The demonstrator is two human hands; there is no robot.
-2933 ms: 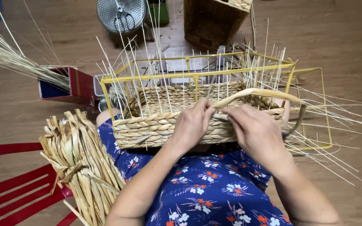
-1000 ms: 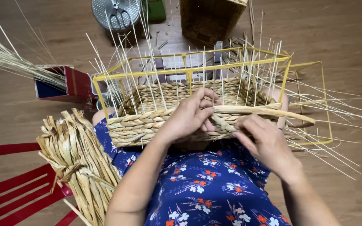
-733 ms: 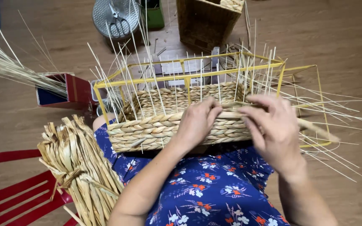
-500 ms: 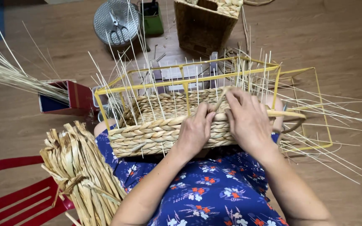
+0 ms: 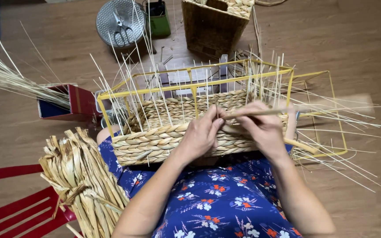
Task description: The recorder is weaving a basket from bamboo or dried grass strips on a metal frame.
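A half-woven straw basket [image 5: 155, 141] rests on my lap inside a yellow wire frame [image 5: 190, 83], with several thin pale stakes sticking up. My left hand [image 5: 201, 134] presses on the basket's near woven wall, fingers pinching the weave at its top edge. My right hand [image 5: 263, 125] grips a flat straw strand [image 5: 327, 105] that stretches out to the right, blurred by motion. Both hands meet at the middle of the near rim.
A bundle of dried straw strands [image 5: 82, 180] lies at my left knee beside a red chair [image 5: 14, 207]. A red box [image 5: 73, 103] holds thin reeds. On the wooden floor beyond are a metal lid with scissors [image 5: 121, 22], a green container [image 5: 158, 17] and a finished woven basket [image 5: 214, 22].
My right hand has pulled the straw strand out to the right and brought it up level with the rim. My left hand has stayed on the near wall.
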